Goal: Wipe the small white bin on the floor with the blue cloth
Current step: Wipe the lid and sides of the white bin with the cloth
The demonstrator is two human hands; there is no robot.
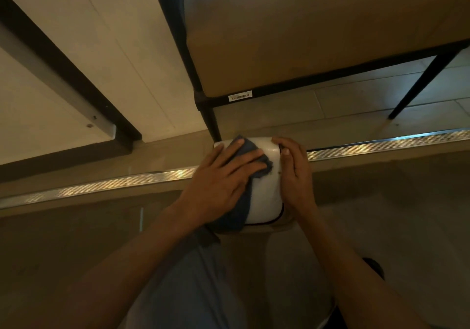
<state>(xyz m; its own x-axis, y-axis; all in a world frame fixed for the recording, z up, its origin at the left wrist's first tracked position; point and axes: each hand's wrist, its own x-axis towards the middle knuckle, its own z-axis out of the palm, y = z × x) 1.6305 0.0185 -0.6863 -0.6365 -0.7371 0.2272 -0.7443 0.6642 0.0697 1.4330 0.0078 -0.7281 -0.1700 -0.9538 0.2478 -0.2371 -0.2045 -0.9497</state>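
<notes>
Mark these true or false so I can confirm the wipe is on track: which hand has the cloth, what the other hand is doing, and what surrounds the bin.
1. The left hand presses the blue cloth flat on the small white bin. True.
2. The right hand hangs free of the bin. False: it grips the bin's right side.
3. The cloth lies on the floor beside the bin. False: it is on the bin, under the left hand.
4. A metal floor strip runs behind the bin. True.
</notes>
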